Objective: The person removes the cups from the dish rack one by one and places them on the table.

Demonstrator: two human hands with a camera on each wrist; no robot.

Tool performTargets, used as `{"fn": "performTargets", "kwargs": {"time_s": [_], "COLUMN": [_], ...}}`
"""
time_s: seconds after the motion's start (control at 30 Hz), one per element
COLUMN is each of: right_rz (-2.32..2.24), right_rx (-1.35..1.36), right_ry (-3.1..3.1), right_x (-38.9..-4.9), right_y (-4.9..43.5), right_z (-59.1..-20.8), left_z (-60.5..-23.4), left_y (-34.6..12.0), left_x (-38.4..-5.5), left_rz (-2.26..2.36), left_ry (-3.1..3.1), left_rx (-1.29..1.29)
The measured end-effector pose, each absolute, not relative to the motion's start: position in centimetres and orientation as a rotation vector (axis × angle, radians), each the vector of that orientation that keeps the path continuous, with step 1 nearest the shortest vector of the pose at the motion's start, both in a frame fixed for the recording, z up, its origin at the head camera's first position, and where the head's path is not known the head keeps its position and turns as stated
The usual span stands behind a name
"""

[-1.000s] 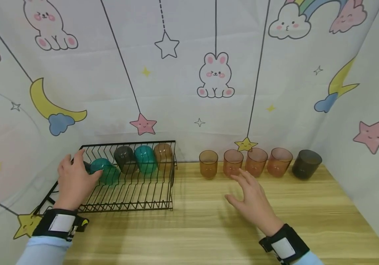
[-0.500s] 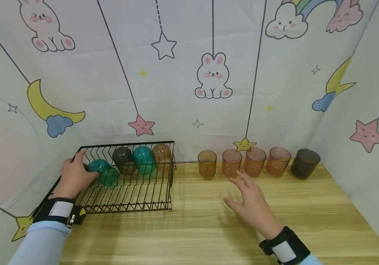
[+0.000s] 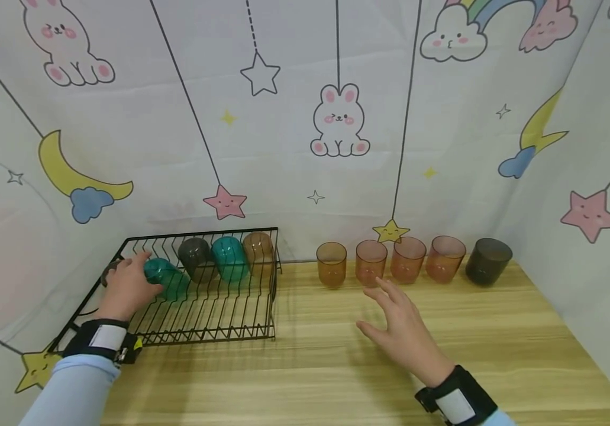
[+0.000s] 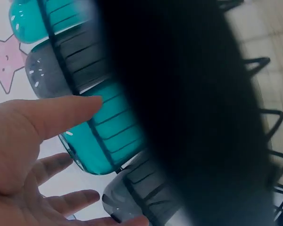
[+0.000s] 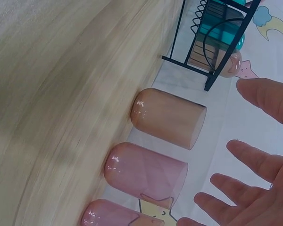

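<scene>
While the left grip (image 3: 128, 290) spreads beside the left-hand teal cup (image 3: 176, 284) in the rack, the right grip (image 3: 408, 334) is spread too.
Left: thumb overlaps teal cup in wrist view, contact can't tell; fingers apart, tips near left-end gray cup (image 4: 125, 195). Right: fingers apart, holding nothing, near the pink cups (image 3: 408, 260). Black wire rack (image 3: 203, 234): five cups, rounded bases up: two dark gray, two teal, one brown cup (image 3: 258, 251) at right end. Worktop (image 3: 294, 384): five cups in a row, mouths up: one amber cup (image 3: 331, 266), three pink, one charcoal cup (image 3: 488, 263) at right end. Ten cups altogether.
</scene>
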State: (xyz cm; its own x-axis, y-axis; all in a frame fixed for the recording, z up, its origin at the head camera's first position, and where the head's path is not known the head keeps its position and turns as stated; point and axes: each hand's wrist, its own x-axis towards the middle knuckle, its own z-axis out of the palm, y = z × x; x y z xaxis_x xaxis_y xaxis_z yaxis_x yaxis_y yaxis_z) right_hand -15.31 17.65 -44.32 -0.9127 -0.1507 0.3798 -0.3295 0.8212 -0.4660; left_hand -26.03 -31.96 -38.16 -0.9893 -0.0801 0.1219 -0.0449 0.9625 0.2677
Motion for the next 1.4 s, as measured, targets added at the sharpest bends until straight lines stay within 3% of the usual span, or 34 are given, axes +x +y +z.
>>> {"fn": "performTargets", "kwargs": {"time_s": [0.6, 1.27, 1.4], "right_rz": [0.772, 0.791, 0.822], "right_rx": [0.378, 0.38, 0.363], "right_ry": [-2.666, -2.667, -2.683], "right_x": [-15.3, -14.9, -14.8], "right_y": [17.4, 17.2, 17.1], "right_z": [-44.2, -44.0, -43.8], "left_z": [-38.5, -38.4, -38.4], "left_y": [-34.3, -34.5, -34.9], "left_x": [-26.1, -24.9, -24.8], "left_rz": [-0.272, -0.468, -0.45], "left_ry": [-2.963, -2.978, -2.976], "left_rx": [0.242, 0.497, 0.438]}}
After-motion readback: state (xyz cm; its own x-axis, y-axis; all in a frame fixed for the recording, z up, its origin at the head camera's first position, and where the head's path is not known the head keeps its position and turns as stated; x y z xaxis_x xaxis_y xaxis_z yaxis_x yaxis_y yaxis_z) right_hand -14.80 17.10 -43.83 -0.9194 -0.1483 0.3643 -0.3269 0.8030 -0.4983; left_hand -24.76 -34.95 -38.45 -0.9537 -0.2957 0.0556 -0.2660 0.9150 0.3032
